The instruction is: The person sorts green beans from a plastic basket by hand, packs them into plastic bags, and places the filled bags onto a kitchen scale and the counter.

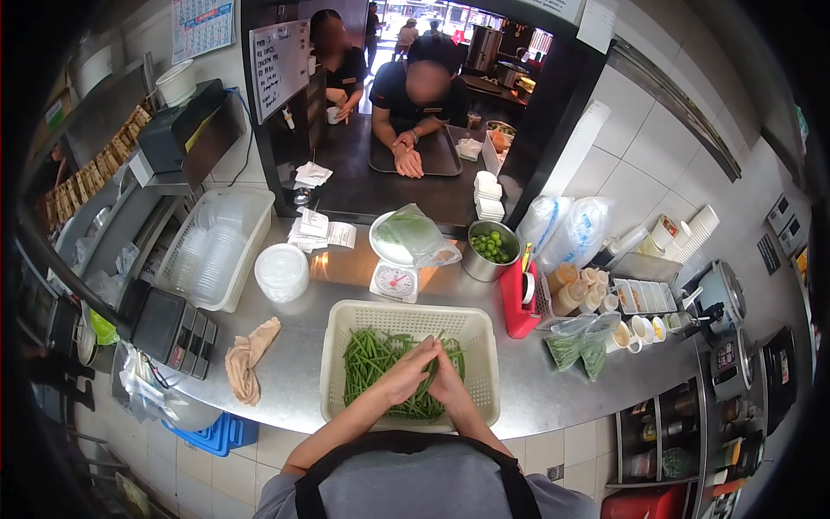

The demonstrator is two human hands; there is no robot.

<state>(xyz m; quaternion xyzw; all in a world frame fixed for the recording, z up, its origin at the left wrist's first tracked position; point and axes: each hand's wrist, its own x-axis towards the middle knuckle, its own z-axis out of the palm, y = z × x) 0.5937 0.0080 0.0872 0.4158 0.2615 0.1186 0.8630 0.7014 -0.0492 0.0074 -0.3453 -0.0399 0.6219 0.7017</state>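
Observation:
A cream plastic basket [335, 324] stands on the steel counter in front of me, with many long green beans [370, 363] lying loose in it. Over the right half of the basket, my left hand [405, 377] and my right hand [447, 384] come together at the fingertips. Both hands look closed, and a green bean pokes out by the fingertips. More beans show in the gap between the palms. Just behind the basket is a white dial scale [396, 281] bearing a bowl and a plastic bag with something green [413, 233].
A crumpled brown cloth [252, 359] and stacked round lids [282, 272] sit to the left. On the right are a steel pot of green limes [490, 246], a red holder [519, 303] and bagged greens [588, 346]. Two people are beyond the serving window, one leaning over a tray [445, 160].

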